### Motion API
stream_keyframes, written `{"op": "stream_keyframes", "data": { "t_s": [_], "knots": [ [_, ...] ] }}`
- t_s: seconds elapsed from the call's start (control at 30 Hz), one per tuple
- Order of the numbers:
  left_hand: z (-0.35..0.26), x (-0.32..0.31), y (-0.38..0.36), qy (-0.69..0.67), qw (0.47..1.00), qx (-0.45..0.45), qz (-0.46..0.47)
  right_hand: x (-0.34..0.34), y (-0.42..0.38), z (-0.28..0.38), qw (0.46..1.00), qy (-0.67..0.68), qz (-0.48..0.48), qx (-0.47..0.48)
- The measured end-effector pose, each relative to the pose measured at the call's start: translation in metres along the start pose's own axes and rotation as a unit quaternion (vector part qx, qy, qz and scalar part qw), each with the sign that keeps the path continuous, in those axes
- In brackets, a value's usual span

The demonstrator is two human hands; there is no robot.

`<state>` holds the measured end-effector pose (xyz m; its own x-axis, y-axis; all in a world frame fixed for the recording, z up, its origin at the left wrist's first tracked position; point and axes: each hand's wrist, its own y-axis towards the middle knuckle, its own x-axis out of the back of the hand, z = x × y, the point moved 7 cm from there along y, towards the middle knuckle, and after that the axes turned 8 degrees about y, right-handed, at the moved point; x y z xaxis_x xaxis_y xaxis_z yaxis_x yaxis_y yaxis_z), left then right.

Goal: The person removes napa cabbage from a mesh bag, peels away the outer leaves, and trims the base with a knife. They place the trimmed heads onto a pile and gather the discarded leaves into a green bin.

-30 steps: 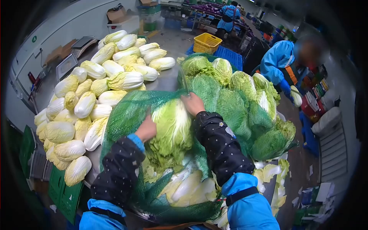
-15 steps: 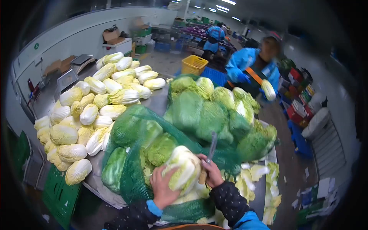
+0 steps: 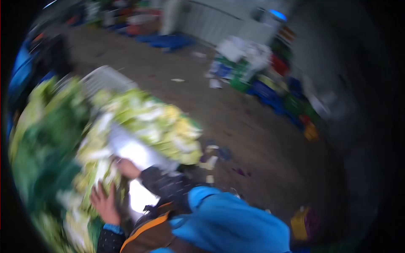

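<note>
Motion blur smears the whole view. My left hand [image 3: 105,205] lies with fingers spread on the pale green and white napa cabbage leaves [image 3: 101,173] at the table's edge. Just above and to the right, my right hand [image 3: 128,168] is curled at the same leaves. Its fingertips are hidden and blurred, and no knife can be made out in it. Left of my hands, cabbages under green mesh netting [image 3: 50,139] form a large heap. A strip of bare metal table [image 3: 137,147] shines beside my right hand.
Beyond the metal strip, loose cabbage leaves [image 3: 164,130] fill a container, with a pale plastic crate [image 3: 109,78] behind. Scraps lie on the brown floor [image 3: 261,147]. Papers and crates [image 3: 242,55] stand along the wall. A person's blue clothing [image 3: 21,67] shows at far left.
My view has swung right and down toward the floor. My left hand has left the cabbage it was holding for the leaves at the right. The knife in my right hand no longer shows.
</note>
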<state>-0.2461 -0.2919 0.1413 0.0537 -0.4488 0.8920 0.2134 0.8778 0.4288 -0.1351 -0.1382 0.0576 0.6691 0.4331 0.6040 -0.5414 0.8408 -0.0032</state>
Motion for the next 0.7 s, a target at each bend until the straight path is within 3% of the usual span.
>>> {"op": "stream_keyframes", "data": {
  "t_s": [0.03,0.07,0.1,0.17,0.23,0.27,0.3,0.37,0.4,0.43,0.47,0.5,0.53,0.57,0.6,0.63,0.67,0.7],
  "knots": [
    [-0.019,-0.032,0.011,0.052,0.997,-0.054,0.007,-0.005,-0.003,-0.027,0.997,-0.061,-0.027,0.031],
    [-0.037,-0.018,0.049,-0.004,0.991,0.001,0.136,-0.015,0.002,-0.06,0.988,0.102,-0.107,0.04],
    [-0.037,0.007,0.073,-0.042,0.959,0.061,0.274,0.016,-0.023,-0.042,0.953,0.265,-0.147,0.001],
    [-0.001,-0.011,0.104,-0.134,0.889,0.097,0.427,0.047,-0.042,-0.031,0.919,0.368,-0.022,-0.138],
    [0.006,0.028,0.131,0.06,0.964,0.046,0.257,0.065,-0.065,-0.037,0.89,0.422,-0.003,-0.171],
    [0.031,-0.014,0.113,-0.095,0.983,-0.002,0.157,0.066,-0.071,-0.044,0.859,0.466,0.023,-0.209],
    [0.017,-0.004,0.122,-0.095,0.982,0.001,0.161,0.067,-0.073,-0.058,0.858,0.467,0.027,-0.212],
    [-0.033,-0.003,0.116,-0.038,0.897,-0.054,0.436,0.068,-0.074,-0.083,0.951,0.289,0.032,-0.106],
    [-0.047,-0.007,0.108,-0.036,0.897,-0.048,0.439,0.12,-0.099,-0.057,0.961,0.214,-0.013,-0.175],
    [-0.059,-0.014,0.096,-0.074,0.925,0.006,0.373,0.118,-0.106,-0.076,0.964,0.203,-0.035,-0.168],
    [-0.062,-0.023,0.064,-0.093,0.943,0.077,0.31,0.076,-0.099,-0.122,0.964,0.237,-0.058,-0.106],
    [-0.058,-0.035,0.023,-0.091,0.952,0.162,0.242,0.07,-0.112,-0.12,0.999,0.014,-0.018,0.039],
    [-0.056,-0.091,-0.025,0.131,0.966,0.156,0.16,0.08,-0.139,-0.111,0.992,-0.031,-0.114,0.039],
    [-0.078,-0.066,0.006,0.236,0.953,0.165,0.091,0.07,-0.134,-0.136,0.997,0.022,-0.004,-0.076],
    [-0.086,-0.036,0.028,0.01,0.99,0.002,0.138,0.074,-0.141,-0.139,0.995,-0.038,-0.087,-0.041],
    [-0.078,-0.031,0.059,-0.04,0.959,0.052,0.277,0.115,-0.139,-0.095,0.982,0.099,-0.133,-0.09],
    [-0.06,-0.031,0.076,-0.108,0.936,0.075,0.327,0.115,-0.136,-0.088,0.977,0.129,-0.128,-0.111],
    [-0.05,-0.032,0.089,-0.143,0.931,0.105,0.32,0.114,-0.131,-0.089,0.975,0.125,-0.063,-0.175]
  ]
}}
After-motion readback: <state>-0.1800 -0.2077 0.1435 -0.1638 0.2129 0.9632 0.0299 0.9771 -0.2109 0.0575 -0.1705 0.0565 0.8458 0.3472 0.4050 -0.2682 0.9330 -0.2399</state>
